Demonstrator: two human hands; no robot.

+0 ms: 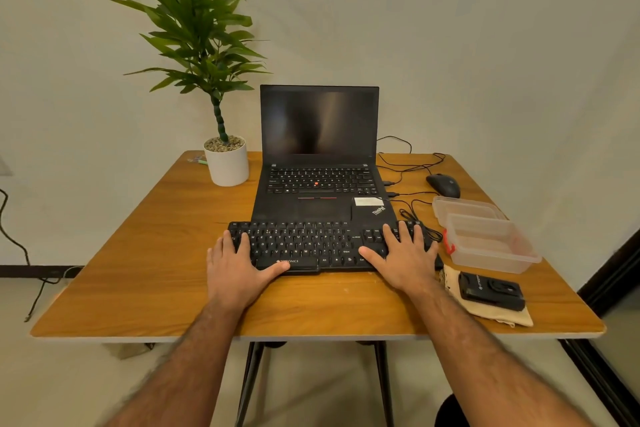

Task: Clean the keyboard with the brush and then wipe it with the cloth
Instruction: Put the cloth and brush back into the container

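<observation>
The keyboard [329,246] looks light, stiff; best held at its ends. Left hand [239,267] and right hand [401,253] are laid flat on it, nothing gripped.

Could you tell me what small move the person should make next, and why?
Probably lift the right hand off the black external keyboard toward the clear plastic box: both it and the left hand lie flat and hold nothing, and no brush shows.

The keyboard [322,246] lies before the laptop [320,163] — plant pot [227,163] behind-left, mouse [443,185] and container [485,239] right.
</observation>
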